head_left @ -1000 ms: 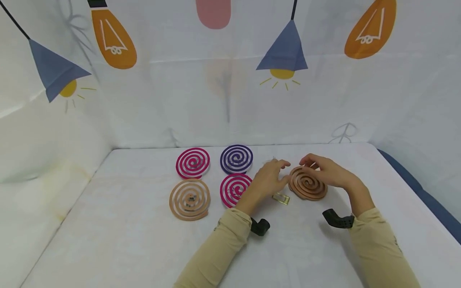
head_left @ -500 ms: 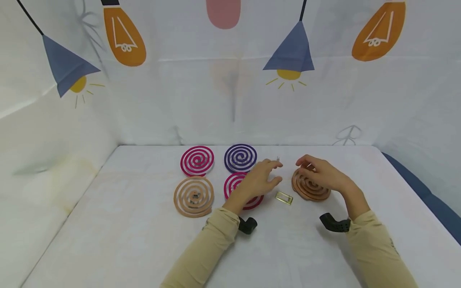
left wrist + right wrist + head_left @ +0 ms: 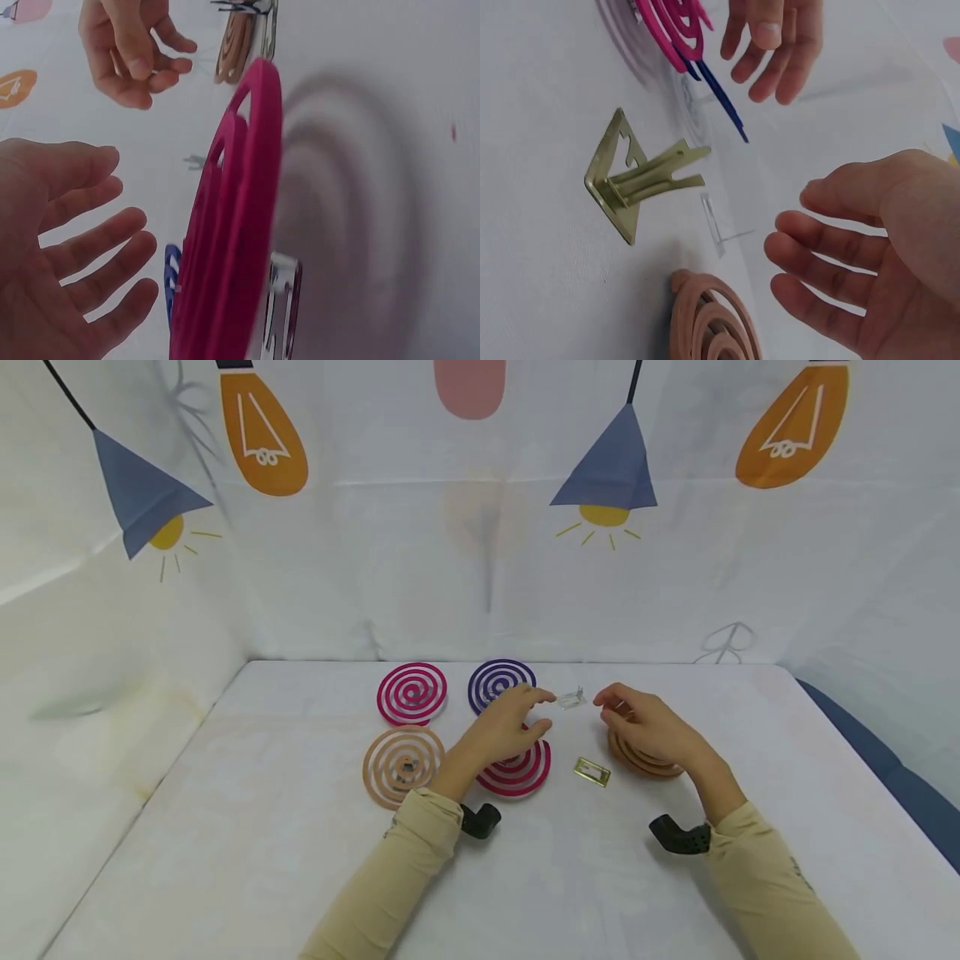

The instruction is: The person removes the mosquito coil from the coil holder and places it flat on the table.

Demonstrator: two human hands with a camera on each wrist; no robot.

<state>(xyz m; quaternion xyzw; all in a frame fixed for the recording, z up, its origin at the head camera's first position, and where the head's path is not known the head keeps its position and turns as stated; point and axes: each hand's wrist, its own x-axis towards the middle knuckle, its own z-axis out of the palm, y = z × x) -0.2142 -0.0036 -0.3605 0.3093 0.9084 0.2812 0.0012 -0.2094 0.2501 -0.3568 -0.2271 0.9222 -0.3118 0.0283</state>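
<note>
My left hand (image 3: 495, 727) hovers over the nearer pink mosquito coil (image 3: 536, 772), fingers spread and holding nothing. In the left wrist view that pink coil (image 3: 259, 172) sits raised, with a metal coil stand (image 3: 283, 300) beneath it. Its fingers reach towards a silver coil stand (image 3: 572, 698) lying farther back. My right hand (image 3: 648, 727) hangs above the brown mosquito coil (image 3: 637, 762), which it partly hides; its fingers are loosely bent and empty. Between the hands stands a gold coil stand (image 3: 603, 777), its forked prong upright in the right wrist view.
A purple coil (image 3: 480, 689) and another pink coil (image 3: 411, 694) stand in the back row. A tan coil (image 3: 371, 764) is at front left, partly behind my left arm. A white printed curtain (image 3: 420, 543) rises behind the table (image 3: 262, 827).
My left hand has drawn left, away from the brown coil, uncovering the gold and silver stands. My right hand has shifted slightly left. The head view has turned a little left.
</note>
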